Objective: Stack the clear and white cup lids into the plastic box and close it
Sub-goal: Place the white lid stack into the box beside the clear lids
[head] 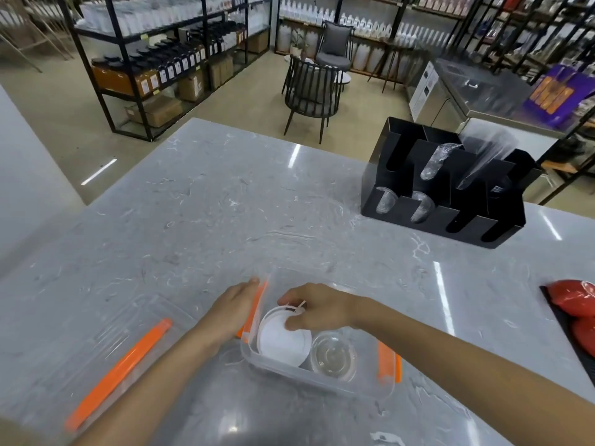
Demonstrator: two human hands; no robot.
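Note:
A clear plastic box (pixel 363 389) with orange clips stands open on the grey marble counter near the front edge. Inside it lean white cup lids (pixel 283 341) on the left, with clear lids (pixel 335 354) lying beside them on the right. My right hand (pixel 318 305) reaches over the box, its fingers pinched on the top rim of the white lids. My left hand (pixel 235 307) rests flat against the box's left wall and orange clip (pixel 256 304). The box's clear lid (pixel 106 355), with an orange clip, lies on the counter to the left.
A black cup-and-lid organiser (pixel 447 188) with clear cups stands at the counter's far right. Red lids (pixel 576 304) lie on a black tray at the right edge. Beyond the counter are chairs and shelving.

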